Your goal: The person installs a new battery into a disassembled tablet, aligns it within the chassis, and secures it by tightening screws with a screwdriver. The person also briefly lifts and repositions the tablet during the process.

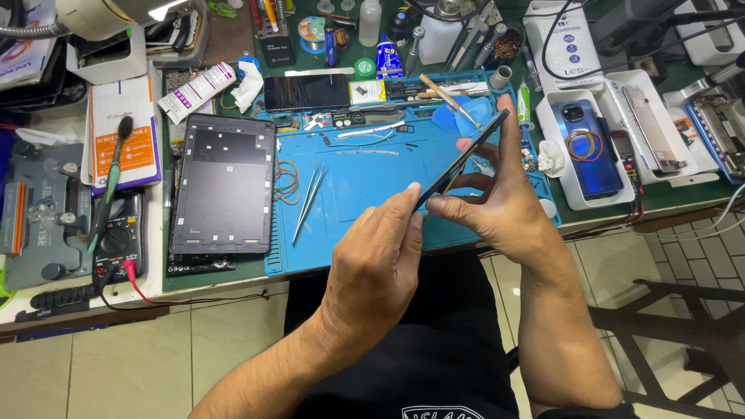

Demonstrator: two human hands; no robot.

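Cluttered repair surface (233,275) with a green top, carrying from largest to smallest: a blue silicone work mat (372,186) at centre; a dark grey rectangular tablet back shell (223,185) lying flat on the mat's left edge; a white plastic tray (560,147) at right, holding a blue glossy smartphone (594,151) face down with a loop of rubber bands on its back; a black multimeter with red lead (116,240) at far left; a black-screened phone (306,91) lying flat at the mat's top edge; a pair of thin steel tweezers (309,200) on the mat. Held above the mat's right half, clear of the surface: a slim black phone panel (466,155), seen edge-on and tilted, upper end toward the back of the bench. Right hand (504,206) grips it, thumb along the lower edge and fingers behind, forefinger raised by the upper corner. Left hand (380,264) is closed in a pinch at the panel's lower end; whether it holds a small tool there cannot be told, the fingertips hiding the contact. Handling note, as judgement: the panel looks thin and liable to flex or crack, so the supporting grip should sit close to the worked end, the pinch act along the seam rather than across it, with light force, and the work stay over the mat so loose parts land there.
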